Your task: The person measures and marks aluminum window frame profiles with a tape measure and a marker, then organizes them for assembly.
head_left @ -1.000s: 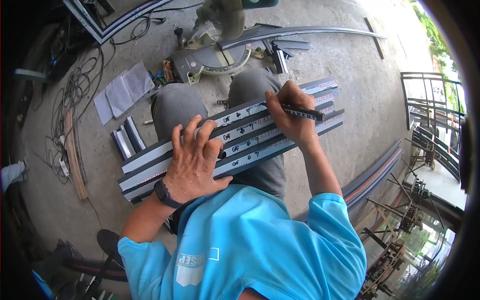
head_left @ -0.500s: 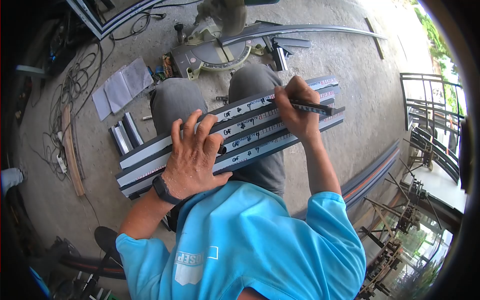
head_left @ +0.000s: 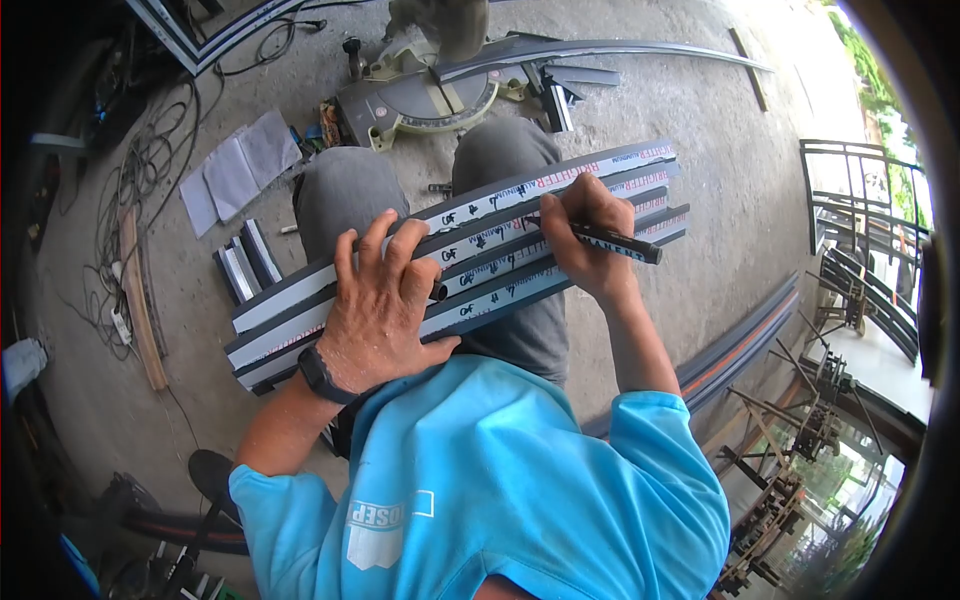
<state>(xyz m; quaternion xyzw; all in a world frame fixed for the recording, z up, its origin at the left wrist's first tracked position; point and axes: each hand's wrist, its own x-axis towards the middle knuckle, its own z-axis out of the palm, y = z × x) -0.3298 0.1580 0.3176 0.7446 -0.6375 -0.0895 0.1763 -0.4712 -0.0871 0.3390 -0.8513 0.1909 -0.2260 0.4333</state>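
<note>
Several grey aluminum profiles [head_left: 485, 297] with white printed film lie side by side across the person's lap, marked with short rows of black handwriting. My left hand [head_left: 385, 292], wearing a black watch, lies over them with its fingers spread across their width, holding them down. A black marker cap [head_left: 438, 291] pokes out beside its index finger; how it is held is hidden. My right hand [head_left: 592, 240] is closed around a black permanent marker [head_left: 620, 243]. Its tip points left at the film of the second profile from the far side.
A miter saw [head_left: 420, 95] stands on the floor ahead, with a long profile [head_left: 610, 50] across it. Paper sheets [head_left: 240, 170], short profile offcuts [head_left: 247, 262] and tangled cables [head_left: 150, 165] lie on the left. More long profiles [head_left: 740, 335] rest on the right.
My right hand has moved the marker slightly toward the body, from the farthest profile to the second. Fresh black writing shows on the farthest profile. My left hand stays on the profiles.
</note>
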